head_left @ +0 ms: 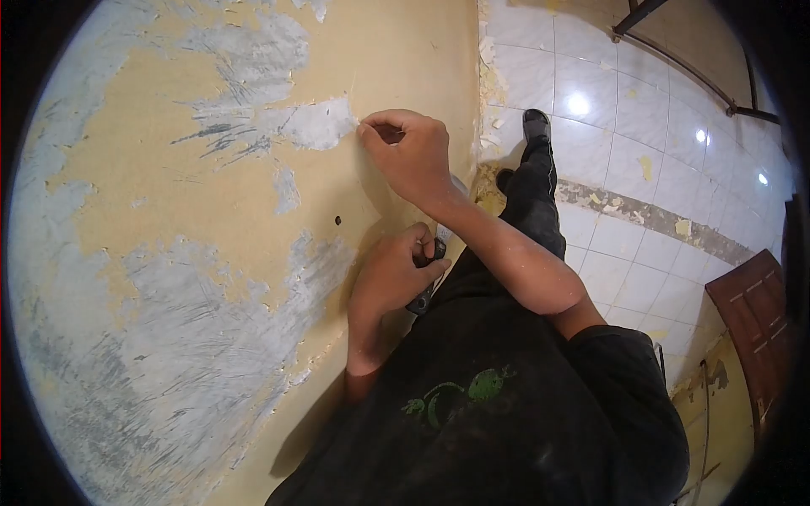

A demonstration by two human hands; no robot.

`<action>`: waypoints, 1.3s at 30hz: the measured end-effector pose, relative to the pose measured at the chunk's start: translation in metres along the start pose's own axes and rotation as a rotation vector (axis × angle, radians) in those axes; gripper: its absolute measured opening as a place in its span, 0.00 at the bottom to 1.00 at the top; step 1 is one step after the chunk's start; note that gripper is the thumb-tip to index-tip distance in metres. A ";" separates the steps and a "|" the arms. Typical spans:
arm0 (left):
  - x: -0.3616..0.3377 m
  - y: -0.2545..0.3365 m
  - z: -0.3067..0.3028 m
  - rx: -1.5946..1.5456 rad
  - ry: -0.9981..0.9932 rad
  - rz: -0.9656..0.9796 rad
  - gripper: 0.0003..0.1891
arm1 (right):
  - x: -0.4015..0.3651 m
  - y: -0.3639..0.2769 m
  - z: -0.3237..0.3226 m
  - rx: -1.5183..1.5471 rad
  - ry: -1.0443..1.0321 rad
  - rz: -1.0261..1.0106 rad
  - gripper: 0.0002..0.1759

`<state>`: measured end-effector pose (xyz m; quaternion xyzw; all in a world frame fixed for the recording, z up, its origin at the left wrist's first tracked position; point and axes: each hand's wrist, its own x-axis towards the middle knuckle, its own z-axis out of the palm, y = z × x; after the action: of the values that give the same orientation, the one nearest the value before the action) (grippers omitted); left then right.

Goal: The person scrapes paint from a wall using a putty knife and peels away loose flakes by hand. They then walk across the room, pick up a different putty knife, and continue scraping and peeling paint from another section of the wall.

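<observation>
My right hand is at the wall, thumb and fingertips pinched together at the right edge of a bare grey patch where the yellow paint ends. Whatever lies between those fingertips is too small to make out. Lower down, my left hand is wrapped round the black handle of a scraper. Its pale metal blade points up, partly hidden behind my right forearm. Large areas of the yellow paint are missing around both hands, with scratched grey surface showing.
A small dark hole sits in the wall. Paint flakes lie on the white tiled floor at the right. A metal frame stands at the upper right, and a brown-red panel at the right edge.
</observation>
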<state>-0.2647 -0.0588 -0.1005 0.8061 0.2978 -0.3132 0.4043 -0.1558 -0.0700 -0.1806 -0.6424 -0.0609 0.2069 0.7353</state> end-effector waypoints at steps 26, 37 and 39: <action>0.002 0.002 0.000 -0.008 -0.012 -0.058 0.14 | 0.008 0.006 -0.002 -0.010 -0.201 0.032 0.10; 0.004 -0.004 0.003 -0.031 -0.008 -0.037 0.12 | 0.010 0.016 -0.002 0.113 -0.239 0.054 0.10; 0.004 -0.005 0.004 -0.027 -0.015 -0.057 0.12 | 0.010 0.015 -0.002 0.083 -0.225 0.049 0.10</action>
<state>-0.2666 -0.0587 -0.1076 0.7894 0.3219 -0.3266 0.4082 -0.1493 -0.0663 -0.1970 -0.5854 -0.1187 0.2983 0.7445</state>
